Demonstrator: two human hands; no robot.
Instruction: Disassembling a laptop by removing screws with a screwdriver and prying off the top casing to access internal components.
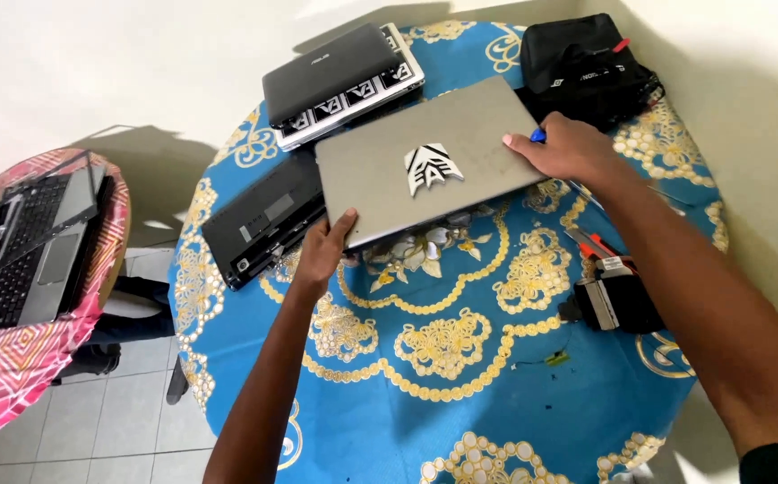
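A closed silver laptop [442, 143] with a white angular sticker on its lid lies tilted on a round table with a blue and gold cloth [460, 358]. My left hand [324, 251] grips the laptop's near left corner. My right hand [561, 148] presses on its right edge and also holds a small blue-tipped tool. The laptop's near edge sits slightly raised above the cloth.
A black laptop base [259, 220] lies to the left, a dark laptop stacked on another [339, 76] behind, a black bag [586, 63] at back right. Pliers and a black box [617, 296] sit at right. A second table holds an open laptop [30, 237].
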